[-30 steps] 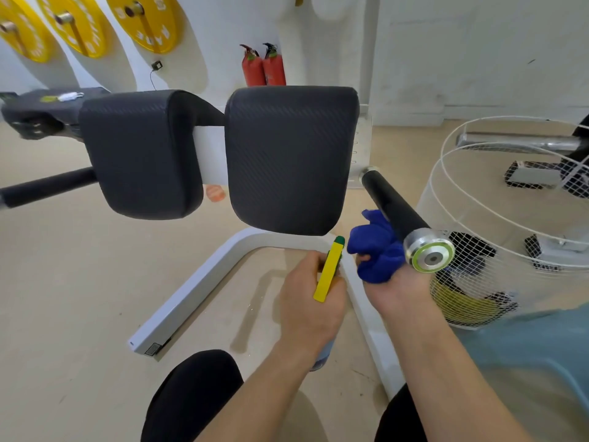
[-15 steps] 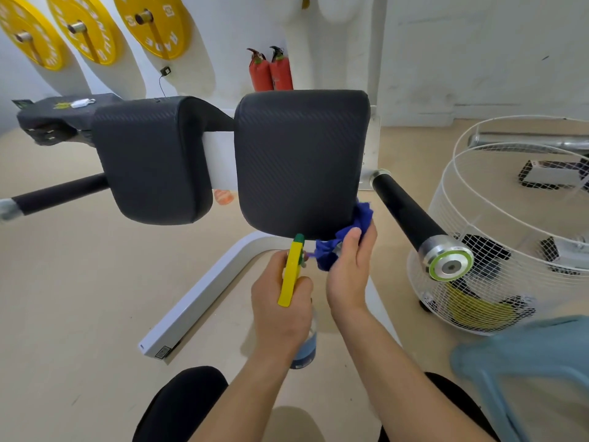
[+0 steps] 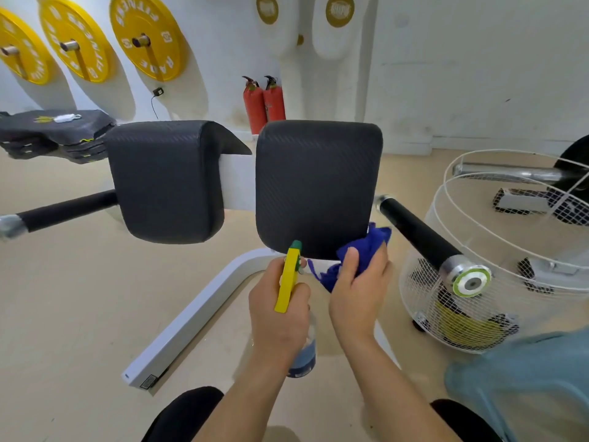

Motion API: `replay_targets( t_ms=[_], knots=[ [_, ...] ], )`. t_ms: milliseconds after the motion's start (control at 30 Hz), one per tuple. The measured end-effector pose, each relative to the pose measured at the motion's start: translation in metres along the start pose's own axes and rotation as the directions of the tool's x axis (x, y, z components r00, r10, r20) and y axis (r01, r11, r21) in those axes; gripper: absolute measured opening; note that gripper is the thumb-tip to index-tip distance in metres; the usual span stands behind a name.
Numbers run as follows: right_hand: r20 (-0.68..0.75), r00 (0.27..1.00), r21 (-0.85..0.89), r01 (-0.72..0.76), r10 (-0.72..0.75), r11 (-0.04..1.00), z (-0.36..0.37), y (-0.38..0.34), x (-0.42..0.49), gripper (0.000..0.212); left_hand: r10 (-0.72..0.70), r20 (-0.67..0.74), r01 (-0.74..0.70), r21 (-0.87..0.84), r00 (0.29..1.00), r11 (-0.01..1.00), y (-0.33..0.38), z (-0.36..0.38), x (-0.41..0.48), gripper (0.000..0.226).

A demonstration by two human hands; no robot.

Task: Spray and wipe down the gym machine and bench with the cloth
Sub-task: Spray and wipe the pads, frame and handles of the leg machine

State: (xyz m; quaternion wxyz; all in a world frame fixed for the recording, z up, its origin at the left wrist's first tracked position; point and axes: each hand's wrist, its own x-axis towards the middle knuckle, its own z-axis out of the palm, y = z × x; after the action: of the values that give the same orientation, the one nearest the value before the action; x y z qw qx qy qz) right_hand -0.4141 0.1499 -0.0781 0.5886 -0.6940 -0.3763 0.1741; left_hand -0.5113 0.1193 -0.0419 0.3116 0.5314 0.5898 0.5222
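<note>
Matt textured pad [image 3: 318, 186] (polished metal cap [image 3: 471, 280])

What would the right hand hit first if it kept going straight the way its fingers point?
Probably the lower right corner of the right black pad: the right hand already presses the blue cloth against that edge, though depth is uncertain.

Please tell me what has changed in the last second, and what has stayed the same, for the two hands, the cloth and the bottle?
The right hand carried the blue cloth leftward, off the end of the black handle, to the lower right corner of the right pad, where it now presses. Nothing was taken up or let go. The left hand still grips the spray bottle, nozzle toward that pad.
</note>
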Motion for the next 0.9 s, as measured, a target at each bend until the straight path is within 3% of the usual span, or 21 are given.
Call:
replay_targets(
  t_ms=[100, 167, 300, 400, 533, 667, 833, 900],
  knots=[
    [0.252, 0.957, -0.053, -0.137, 0.146, 0.989, 0.004, 0.021, -0.023, 0.030, -0.006, 0.000, 0.006, -0.011, 1.000, 1.000, 0.000, -0.014, 0.009, 0.024],
    [0.339, 0.936, -0.070, -0.070, 0.090, 0.995, 0.004, 0.006, -0.042, 0.020, -0.008, 0.000, 0.008, -0.024, 1.000, 1.000, -0.003, -0.026, 0.018, 0.024],
    [0.179, 0.957, 0.096, 0.212, -0.226, 0.973, -0.003, -0.065, -0.041, 0.030, -0.043, 0.004, 0.043, -0.063, 0.999, 0.997, -0.002, -0.054, 0.043, 0.025],
    [0.089, 0.943, 0.137, 0.306, -0.319, 0.942, 0.009, -0.112, -0.005, 0.052, -0.076, 0.097, 0.086, -0.100, 0.992, 0.991, 0.002, -0.072, 0.069, 0.024],
    [0.050, 0.885, 0.006, 0.464, -0.464, 0.886, 0.030, -0.156, 0.052, 0.057, -0.106, 0.253, 0.141, -0.128, 0.962, 0.982, 0.007, -0.089, 0.105, 0.031],
    [0.173, 0.799, -0.285, 0.600, -0.576, 0.747, 0.040, -0.177, 0.092, 0.045, -0.145, 0.326, 0.202, -0.149, 0.934, 0.968, 0.017, -0.099, 0.132, 0.030],
    [0.186, 0.788, -0.334, 0.612, -0.587, 0.717, 0.038, -0.178, 0.110, 0.046, -0.176, 0.413, 0.231, -0.088, 0.893, 0.969, 0.022, -0.102, 0.142, 0.019],
    [0.176, 0.775, -0.308, 0.629, -0.607, 0.714, 0.041, -0.182, 0.107, 0.051, -0.179, 0.425, 0.241, -0.096, 0.887, 0.966, 0.019, -0.105, 0.141, 0.024]
  ],
)
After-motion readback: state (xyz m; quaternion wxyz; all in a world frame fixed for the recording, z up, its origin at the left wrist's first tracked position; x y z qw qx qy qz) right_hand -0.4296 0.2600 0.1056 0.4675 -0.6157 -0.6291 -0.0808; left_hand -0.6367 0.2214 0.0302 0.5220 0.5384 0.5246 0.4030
